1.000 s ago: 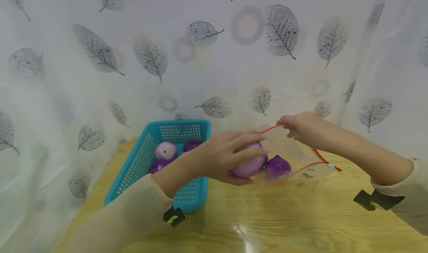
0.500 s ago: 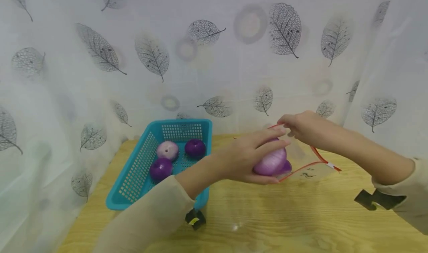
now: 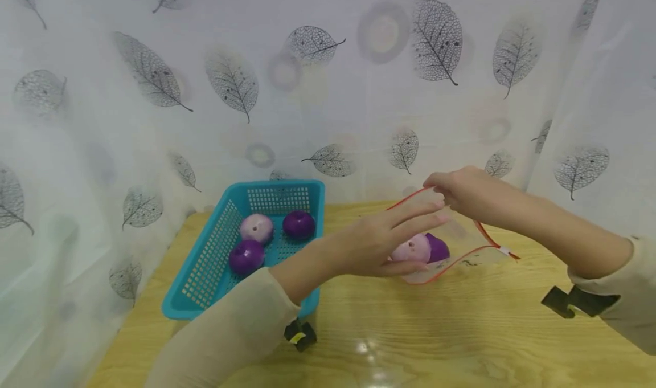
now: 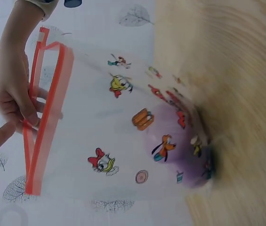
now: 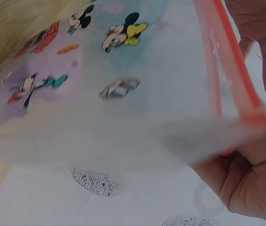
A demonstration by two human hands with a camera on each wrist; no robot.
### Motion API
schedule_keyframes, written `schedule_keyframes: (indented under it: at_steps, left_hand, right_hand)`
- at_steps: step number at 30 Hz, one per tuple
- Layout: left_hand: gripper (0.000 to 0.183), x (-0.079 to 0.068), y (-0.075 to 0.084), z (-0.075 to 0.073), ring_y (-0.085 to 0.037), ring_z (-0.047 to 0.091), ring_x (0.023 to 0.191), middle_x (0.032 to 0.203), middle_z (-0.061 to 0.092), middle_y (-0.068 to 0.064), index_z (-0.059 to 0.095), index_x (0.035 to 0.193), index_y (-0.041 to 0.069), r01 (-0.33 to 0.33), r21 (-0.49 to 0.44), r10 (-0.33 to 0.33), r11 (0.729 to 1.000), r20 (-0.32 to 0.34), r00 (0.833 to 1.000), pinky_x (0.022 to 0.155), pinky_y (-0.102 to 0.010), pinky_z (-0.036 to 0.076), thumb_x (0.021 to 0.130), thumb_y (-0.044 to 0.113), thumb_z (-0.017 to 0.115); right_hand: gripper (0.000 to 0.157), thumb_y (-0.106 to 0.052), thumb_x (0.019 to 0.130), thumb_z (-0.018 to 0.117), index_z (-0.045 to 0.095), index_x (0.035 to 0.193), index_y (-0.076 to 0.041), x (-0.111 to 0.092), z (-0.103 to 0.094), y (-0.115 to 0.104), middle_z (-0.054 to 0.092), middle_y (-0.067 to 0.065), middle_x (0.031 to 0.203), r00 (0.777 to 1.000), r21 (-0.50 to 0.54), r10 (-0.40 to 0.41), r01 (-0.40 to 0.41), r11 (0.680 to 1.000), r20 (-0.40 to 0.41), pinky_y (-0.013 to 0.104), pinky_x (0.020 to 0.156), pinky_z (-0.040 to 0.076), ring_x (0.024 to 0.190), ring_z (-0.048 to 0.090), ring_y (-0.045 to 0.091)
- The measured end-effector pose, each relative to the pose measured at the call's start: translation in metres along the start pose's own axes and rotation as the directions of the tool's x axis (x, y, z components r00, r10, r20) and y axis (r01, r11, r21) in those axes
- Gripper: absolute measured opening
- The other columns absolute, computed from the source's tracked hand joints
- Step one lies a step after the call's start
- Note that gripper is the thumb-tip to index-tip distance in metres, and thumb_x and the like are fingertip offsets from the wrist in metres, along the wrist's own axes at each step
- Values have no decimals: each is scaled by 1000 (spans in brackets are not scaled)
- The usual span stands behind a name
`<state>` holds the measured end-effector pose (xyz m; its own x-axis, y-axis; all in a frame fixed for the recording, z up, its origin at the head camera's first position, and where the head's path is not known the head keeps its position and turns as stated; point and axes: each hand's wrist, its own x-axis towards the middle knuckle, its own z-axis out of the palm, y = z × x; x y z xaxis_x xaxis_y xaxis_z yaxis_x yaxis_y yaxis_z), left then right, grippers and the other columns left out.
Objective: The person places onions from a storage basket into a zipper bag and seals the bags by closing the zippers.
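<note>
My right hand [image 3: 468, 191] pinches the upper rim of a clear zip bag [image 4: 88, 122] with a red-orange zipper and cartoon prints, holding its mouth apart. My left hand [image 3: 386, 237] is at that mouth with fingers extended, and nothing is gripped in it. Behind its fingers, inside the bag, sit a pale purple onion [image 3: 414, 248] and a dark purple onion [image 3: 437, 248]. Through the film in the left wrist view, the onions [image 4: 165, 132] lie at the bag's bottom. Seen from the right wrist, my left hand [image 5: 260, 33] has its fingers spread beside the zipper.
A blue plastic basket [image 3: 201, 280] stands left on the wooden table [image 3: 435, 337]. It holds a pale onion [image 3: 257, 228] and two dark purple onions, one at the back [image 3: 299, 225], one nearer [image 3: 247, 257]. A leaf-print curtain [image 3: 328, 103] hangs behind the table.
My left hand moved right with the pale onion to the bag and let go of it; the onion is now inside. My right hand has kept its hold on the rim.
</note>
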<state>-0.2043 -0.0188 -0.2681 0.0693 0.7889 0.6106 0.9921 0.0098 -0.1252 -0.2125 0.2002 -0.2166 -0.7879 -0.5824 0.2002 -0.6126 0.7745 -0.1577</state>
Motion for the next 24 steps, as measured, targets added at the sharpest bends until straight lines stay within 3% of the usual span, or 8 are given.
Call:
schedule_keyframes:
  at_steps: [7,24]
  left_hand:
    - [63,-4,-2,-8,-22,39,135,141,43,-24,44,131,-9,4,2,-4,1000,-28,1000,107,-19,33,86,28,69]
    - [66,-26,-5,-20,-26,44,131,140,42,-24,40,133,-8,49,2,-49,999,29,998,105,-20,37,86,27,69]
  right_hand:
    - [24,6,83,59,65,104,-2,1,0,1,71,8,87,1000,4,-17,17,1000,-11,39,69,56,79,68,26]
    - [28,5,82,65,63,109,-1,1,1,-1,70,11,88,999,4,6,-6,1000,33,41,70,56,81,68,27]
